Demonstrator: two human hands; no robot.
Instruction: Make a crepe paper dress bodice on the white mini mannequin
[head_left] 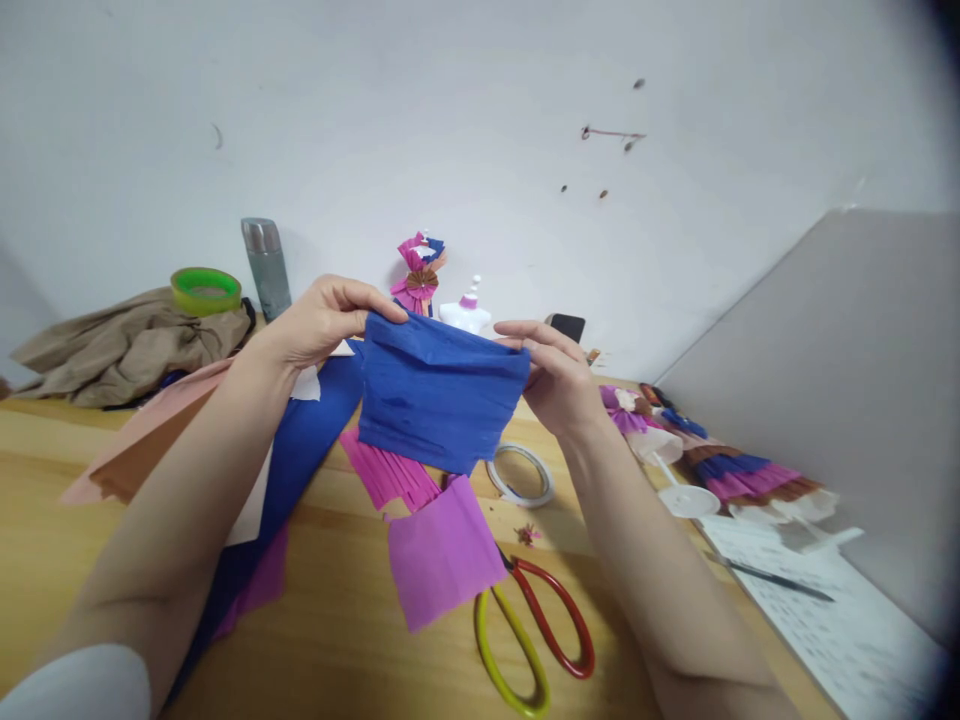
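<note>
A piece of blue crepe paper (439, 395) is stretched in the air between both hands, above the wooden table (345, 640). My left hand (322, 318) pinches its upper left corner. My right hand (551, 375) pinches its upper right edge. Below the sheet lie a purple crepe square (444, 552), a fringed pink strip (390, 475) and a roll of white tape (520, 473). Scissors with one red and one yellow handle (536, 635) rest near the front edge.
A long blue sheet (300, 450) and a peach sheet (142, 440) lie at left. At the back stand a grey bottle (267, 267), a green tape roll (205, 290) on brown cloth, and small mannequins (465, 310). A dressed paper doll (720, 470) and printed paper (825, 620) lie right.
</note>
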